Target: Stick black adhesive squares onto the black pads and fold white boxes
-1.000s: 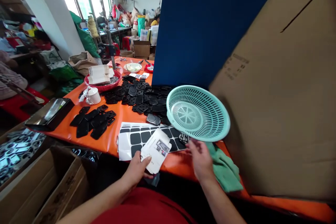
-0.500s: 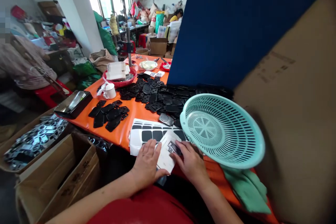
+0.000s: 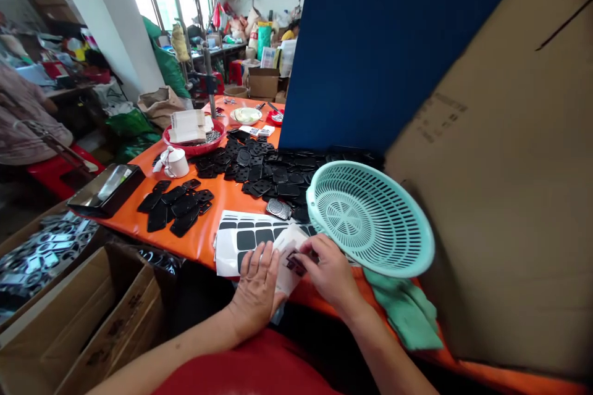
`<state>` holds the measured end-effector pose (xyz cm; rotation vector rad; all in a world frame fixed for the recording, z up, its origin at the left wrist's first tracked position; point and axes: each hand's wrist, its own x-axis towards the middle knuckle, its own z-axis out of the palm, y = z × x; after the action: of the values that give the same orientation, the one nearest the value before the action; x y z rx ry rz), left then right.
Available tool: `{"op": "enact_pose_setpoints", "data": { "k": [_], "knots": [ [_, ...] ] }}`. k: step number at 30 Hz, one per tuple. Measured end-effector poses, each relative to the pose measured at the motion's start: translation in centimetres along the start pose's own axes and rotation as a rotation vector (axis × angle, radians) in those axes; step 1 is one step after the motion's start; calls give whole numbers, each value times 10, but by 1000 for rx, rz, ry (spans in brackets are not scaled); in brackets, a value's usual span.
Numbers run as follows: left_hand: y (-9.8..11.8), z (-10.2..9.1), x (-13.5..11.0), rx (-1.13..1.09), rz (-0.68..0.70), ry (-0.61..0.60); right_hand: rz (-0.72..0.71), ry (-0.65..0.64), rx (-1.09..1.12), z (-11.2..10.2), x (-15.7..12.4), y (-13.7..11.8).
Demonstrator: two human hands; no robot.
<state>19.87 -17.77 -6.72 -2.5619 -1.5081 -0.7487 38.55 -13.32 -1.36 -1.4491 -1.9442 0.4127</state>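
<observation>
My left hand (image 3: 257, 281) lies with its fingers stretched out over the left edge of a white card (image 3: 288, 281), its thumb by the lower edge. On the card's right part is a small dark piece (image 3: 295, 261), too blurred to name, with a printed-looking outline. My right hand (image 3: 330, 265) is closed in a pinch at this piece, fingertips bent down to the card. Beneath and behind the card are white sheets with rounded black stickers (image 3: 249, 239). A ribbed grey plate (image 3: 278, 208) lies just beyond the sheets.
A mint plastic basket (image 3: 370, 219) tilts at the right, over a green cloth (image 3: 403, 311). Black plates (image 3: 259, 163) cover the orange table behind, with a smaller pile (image 3: 178, 205) left. A white lidded cup (image 3: 175, 163) stands near a red basin (image 3: 194, 147). Cardboard boxes (image 3: 111, 315) flank the table.
The view has turned somewhat to the right. My right fingers have lifted and bent into a tighter pinch over the dark piece. My left hand stays on the card, fingers closer together.
</observation>
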Motion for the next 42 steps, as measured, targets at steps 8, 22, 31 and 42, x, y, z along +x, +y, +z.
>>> {"op": "enact_pose_setpoints", "data": {
  "k": [8,22,31,42],
  "knots": [
    [-7,-33,22,-378,218,291,64,77,367,-13,-15,-33],
    [10,-83,40,61,237,227,171,74,932,-16,-27,-73],
    [14,-68,28,-579,91,-126,55,-101,700,-29,-26,-73],
    [17,-60,20,-1173,-415,-189,9,188,346,-26,-38,-48]
  ]
}}
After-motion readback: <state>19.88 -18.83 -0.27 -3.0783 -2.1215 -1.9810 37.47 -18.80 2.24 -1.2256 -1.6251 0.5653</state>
